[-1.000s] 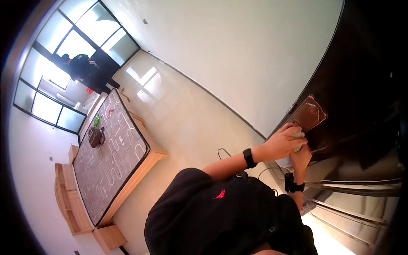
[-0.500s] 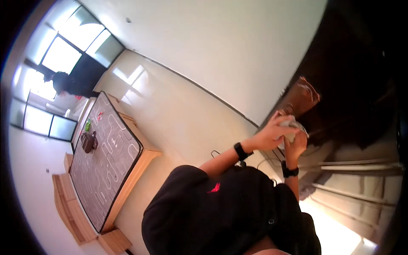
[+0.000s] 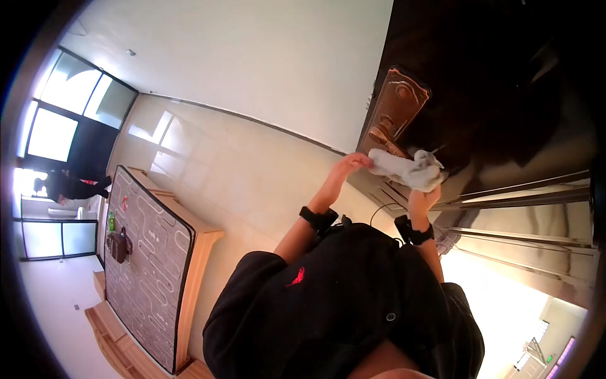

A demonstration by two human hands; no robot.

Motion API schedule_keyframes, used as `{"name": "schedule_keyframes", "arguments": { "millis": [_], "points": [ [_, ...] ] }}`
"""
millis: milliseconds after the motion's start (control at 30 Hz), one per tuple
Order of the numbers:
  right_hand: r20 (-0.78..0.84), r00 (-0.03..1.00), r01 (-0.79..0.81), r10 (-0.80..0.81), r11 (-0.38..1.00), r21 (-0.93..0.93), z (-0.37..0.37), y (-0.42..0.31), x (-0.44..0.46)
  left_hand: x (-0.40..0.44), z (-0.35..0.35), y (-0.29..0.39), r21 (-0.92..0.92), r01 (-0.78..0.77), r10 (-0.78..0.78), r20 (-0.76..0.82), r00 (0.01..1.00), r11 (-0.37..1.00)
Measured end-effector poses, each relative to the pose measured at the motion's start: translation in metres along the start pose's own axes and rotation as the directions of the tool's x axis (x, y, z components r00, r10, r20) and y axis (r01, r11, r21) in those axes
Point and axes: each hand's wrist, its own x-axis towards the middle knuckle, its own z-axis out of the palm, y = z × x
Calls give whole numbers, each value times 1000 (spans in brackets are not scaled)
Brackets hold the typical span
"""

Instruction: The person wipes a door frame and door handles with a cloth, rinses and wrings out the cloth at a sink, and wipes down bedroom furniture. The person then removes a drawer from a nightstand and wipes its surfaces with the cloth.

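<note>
A crumpled whitish cloth [image 3: 410, 169] stretches between my two hands. My left hand [image 3: 351, 167] pinches its left end with the fingertips. At the other end my right hand [image 3: 424, 201] is closed on it from below, and the cloth partly covers the fingers. Just above the cloth is a brown door plate [image 3: 402, 95] with a lever handle [image 3: 386, 138], fixed to a dark glossy door [image 3: 480, 82].
On the left stands a bed with a patterned mattress [image 3: 148, 265], bearing a brown bag [image 3: 117, 246] and a green item [image 3: 112, 221]. A person in dark clothing [image 3: 66, 187] bends near the far windows. Door-edge strips [image 3: 524, 196] run to the right.
The view has turned, shifting the door plate left and up. My hands have moved apart, and the cloth, bunched between them earlier, is now spread out. The far person is bent lower.
</note>
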Motion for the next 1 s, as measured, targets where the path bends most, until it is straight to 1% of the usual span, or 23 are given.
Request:
{"name": "schedule_keyframes", "arguments": {
  "millis": [33, 67, 100, 167, 200, 267, 300, 333, 367, 400, 433, 500, 533, 567, 600, 667, 700, 767, 800, 867, 900, 933, 1000],
  "points": [
    [-84, 967, -228, 240, 965, 133, -2, -10, 0, -3, 13, 5, 119, -44, 39, 46, 998, 992],
    [-41, 958, -272, 282, 948, 167, -9, -12, 1, -5, 26, 12, 231, -93, 72, 95, 993, 968],
    [-41, 959, -272, 282, 949, 160, -13, -18, 2, -6, 36, 18, 225, -92, 72, 96, 993, 970],
    [48, 979, -202, 198, 972, 119, -16, -30, 5, -3, 51, 29, 549, -169, 77, 186, 979, 818],
    [47, 979, -202, 198, 972, 120, -15, -34, 6, -3, 57, 35, 550, -170, 77, 188, 979, 818],
    [35, 992, -120, 117, 987, 104, -13, -42, 9, 0, 67, 44, 717, -213, 86, 210, 974, 663],
    [31, 993, -120, 117, 987, 105, -14, -52, 14, 2, 64, 45, 718, -215, 84, 213, 973, 662],
    [183, 969, 176, -166, 984, -38, -16, -67, 21, 3, 58, 47, 784, -379, 218, 311, 925, 491],
    [359, 842, 473, -403, 872, -129, -18, -84, 29, 4, 52, 50, 808, -517, 325, 426, 844, 284],
    [439, 793, 546, -423, 812, -203, -20, -106, 39, 1, 54, 66, 787, -517, 415, 368, 832, 338],
    [432, 794, 548, -427, 810, -206, -20, -106, 42, -1, 50, 76, 785, -524, 415, 377, 828, 332],
    [438, 767, 610, -469, 744, -273, -19, -109, 50, -5, 36, 90, 782, -473, 508, 238, 828, 405],
    [444, 809, 545, -385, 775, -320, -14, -118, 58, -5, 25, 93, 830, -398, 512, 163, 843, 391],
    [436, 810, 548, -392, 771, -325, -4, -116, 61, -3, 16, 91, 869, -320, 517, 88, 851, 378],
    [531, 798, 526, -284, 758, -385, 6, -111, 65, 4, 14, 89, 867, -331, 520, 99, 848, 374],
    [660, 752, 462, 7, 708, -534, 24, -90, 60, 19, 12, 81, 713, -53, 401, -330, 855, 699],
    [648, 761, 458, 7, 701, -546, 33, -79, 48, 24, 11, 70, 712, -66, 402, -314, 860, 699],
    [526, 829, 551, -191, 441, -708, 52, -60, 37, 43, 13, 45, 675, -160, 446, -274, 852, 720],
    [509, 837, 542, -200, 426, -725, 55, -53, 40, 45, 30, 44, 542, -202, 412, -299, 861, 816],
    [505, 841, 528, -191, 487, -695, 53, -43, 48, 45, 54, 39, 602, -236, 505, -326, 799, 763],
    [487, 852, 516, -194, 472, -715, 52, -38, 50, 46, 57, 33, 617, -232, 525, -349, 776, 752],
    [493, 837, 539, -236, 510, -671, 51, -33, 52, 48, 56, 29, 611, -249, 525, -325, 787, 752],
    [457, 806, 591, -376, 532, -607, 50, -13, 47, 49, 42, 20, 527, -155, 396, -383, 835, 835]
  ]
}}
